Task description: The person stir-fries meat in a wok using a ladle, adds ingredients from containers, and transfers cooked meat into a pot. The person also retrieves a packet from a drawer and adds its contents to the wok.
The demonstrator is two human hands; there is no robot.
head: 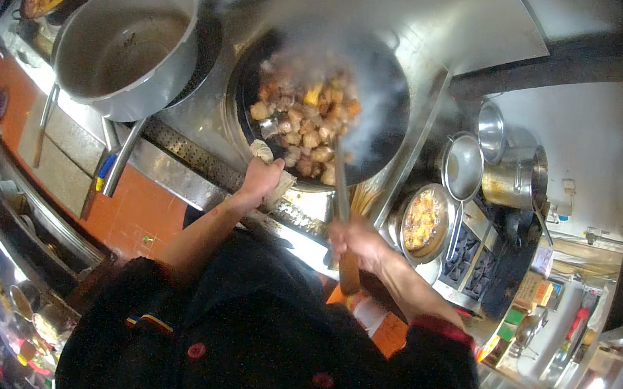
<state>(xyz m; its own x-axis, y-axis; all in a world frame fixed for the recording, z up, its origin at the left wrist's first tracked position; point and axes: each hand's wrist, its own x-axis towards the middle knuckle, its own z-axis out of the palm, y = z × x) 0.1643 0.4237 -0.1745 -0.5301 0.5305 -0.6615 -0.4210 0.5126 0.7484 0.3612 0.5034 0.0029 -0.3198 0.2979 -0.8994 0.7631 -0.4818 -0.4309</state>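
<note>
A large dark wok point(377, 138) sits on the range, with steam rising from it. Chunks of browned meat point(309, 128) fill its middle, among them a yellow piece point(312, 94). My left hand point(263, 180) grips a folded cloth point(278, 189) at the wok's near-left rim; the cloth hides what lies under it. In my right hand point(357, 243), blurred, is the wooden-ended handle of a long metal cooking utensil point(342, 175). Its far end reaches into the meat, where it is hidden.
A big deep metal pot point(125, 43) stands tilted on the left. To the right are a pan of bubbling orange food point(423, 220), a strainer point(463, 167), a tall stockpot point(510, 179) and burner grates point(471, 257). A metal counter point(42, 220) runs behind on the left.
</note>
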